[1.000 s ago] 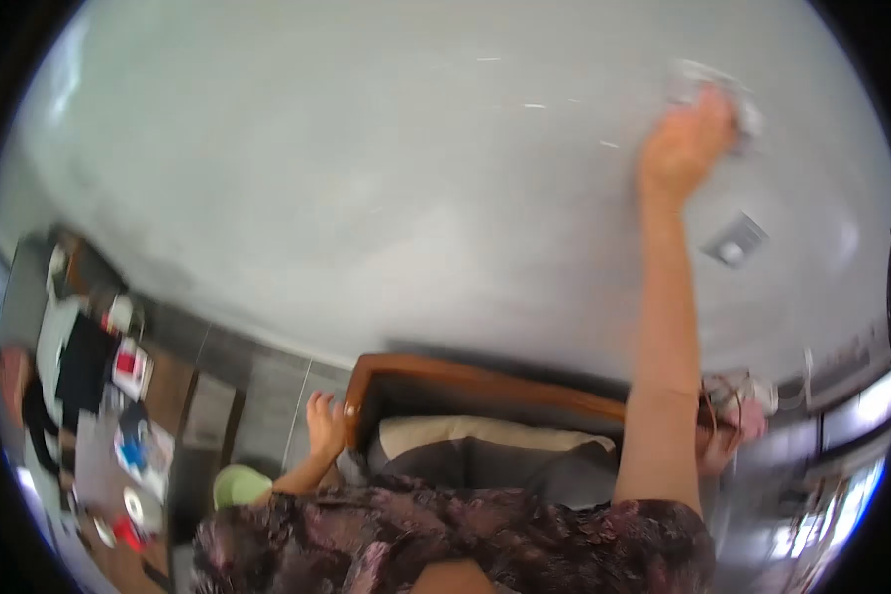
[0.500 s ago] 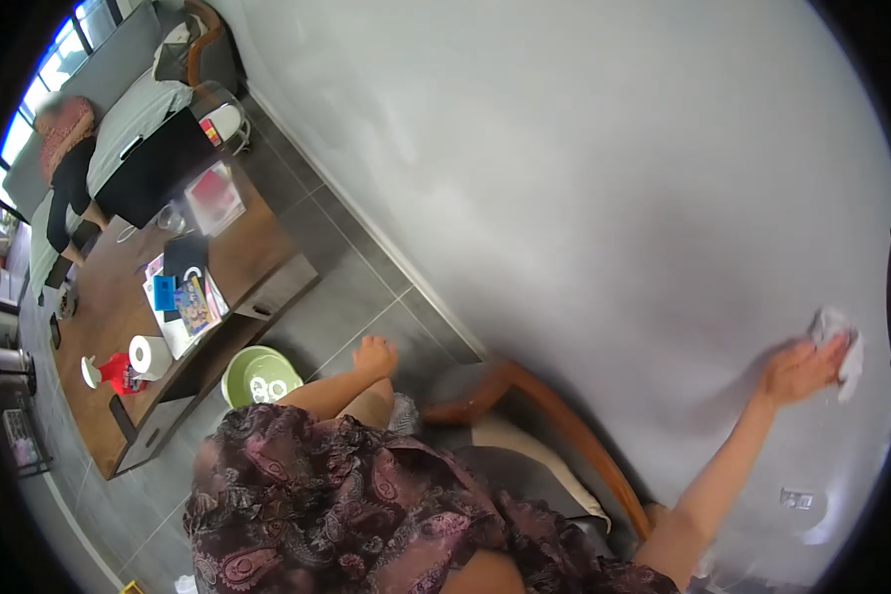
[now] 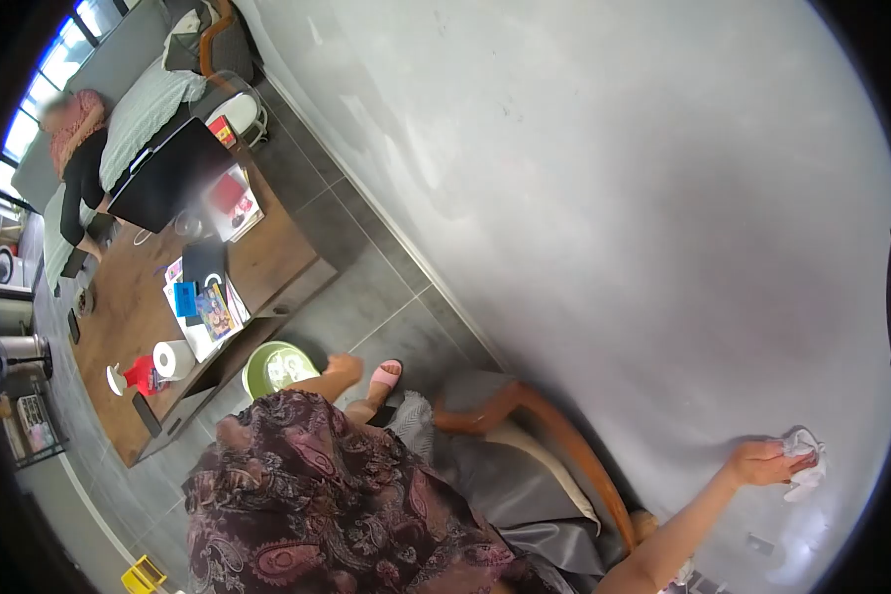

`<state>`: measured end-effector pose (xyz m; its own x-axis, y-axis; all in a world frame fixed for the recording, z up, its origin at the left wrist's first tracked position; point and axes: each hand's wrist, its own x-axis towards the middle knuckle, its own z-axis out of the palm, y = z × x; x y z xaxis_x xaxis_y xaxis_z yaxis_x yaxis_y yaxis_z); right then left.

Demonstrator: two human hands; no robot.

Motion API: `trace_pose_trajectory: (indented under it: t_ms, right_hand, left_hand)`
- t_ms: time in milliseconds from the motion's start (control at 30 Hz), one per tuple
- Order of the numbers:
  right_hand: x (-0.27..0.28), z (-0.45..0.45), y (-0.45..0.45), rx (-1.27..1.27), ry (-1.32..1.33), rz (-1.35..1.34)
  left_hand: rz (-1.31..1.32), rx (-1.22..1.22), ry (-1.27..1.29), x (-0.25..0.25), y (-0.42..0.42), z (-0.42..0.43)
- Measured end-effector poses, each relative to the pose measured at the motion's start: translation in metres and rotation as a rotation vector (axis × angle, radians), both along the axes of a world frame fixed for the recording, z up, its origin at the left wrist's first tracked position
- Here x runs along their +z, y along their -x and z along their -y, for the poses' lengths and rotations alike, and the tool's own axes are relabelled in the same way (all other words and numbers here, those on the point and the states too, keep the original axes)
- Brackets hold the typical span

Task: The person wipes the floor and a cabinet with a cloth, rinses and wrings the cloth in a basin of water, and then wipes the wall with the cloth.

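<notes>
At the right, my right hand (image 3: 762,462) presses a crumpled white cloth (image 3: 807,465) against the grey wall (image 3: 584,218). Its fingers are closed on the cloth, with part of it spreading past the fingertips. My left hand (image 3: 345,368) hangs low in front of me, curled into a loose fist, and I see nothing in it. Just left of that hand, a green basin (image 3: 257,371) stands on the floor with whitish, shiny contents that I cannot make out.
A wooden table (image 3: 129,307) bears a paper roll (image 3: 174,360), a red spray bottle (image 3: 141,376), papers and a dark screen (image 3: 183,173). Beside me is a grey armchair with a wooden arm (image 3: 564,441). Another person (image 3: 84,148) sits on the far sofa.
My right hand has moved down the wall with the cloth, and slightly left. My left hand has shifted slightly left and down in view. The view has shifted, and a pink slipper now shows.
</notes>
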<state>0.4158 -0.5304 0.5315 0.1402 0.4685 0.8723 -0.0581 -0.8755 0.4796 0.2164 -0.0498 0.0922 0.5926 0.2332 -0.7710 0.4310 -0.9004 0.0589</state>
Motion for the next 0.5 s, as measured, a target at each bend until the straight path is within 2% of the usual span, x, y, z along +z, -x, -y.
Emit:
trace_pose_trajectory:
  t_ms: [67,133,200,300,400,467,500]
  right_hand:
    - [-0.002,0.001,0.005,-0.042,-0.015,-0.004]
    - [-0.004,0.003,0.002,-0.063,-0.035,0.018]
    - [-0.004,-0.003,0.001,-0.042,-0.035,0.042]
    - [-0.007,-0.016,0.001,-0.037,-0.096,0.06]
    - [-0.01,-0.018,0.007,-0.083,-0.184,0.033]
    - [-0.01,-0.023,0.009,-0.09,-0.193,0.04]
    - [-0.01,-0.027,0.011,-0.077,-0.175,0.062]
  left_hand:
    - [0.064,-0.137,0.21,0.016,-0.015,0.026]
    - [0.27,0.039,0.235,0.008,-0.012,0.064]
    - [0.299,0.035,0.38,0.021,-0.014,0.062]
    - [0.312,0.158,0.471,0.036,-0.008,0.042]
    - [0.193,-0.165,0.316,0.04,0.013,-0.014]
    - [0.172,0.112,0.137,0.016,0.047,-0.055]
    - [0.029,0.022,0.139,0.021,0.06,-0.083]
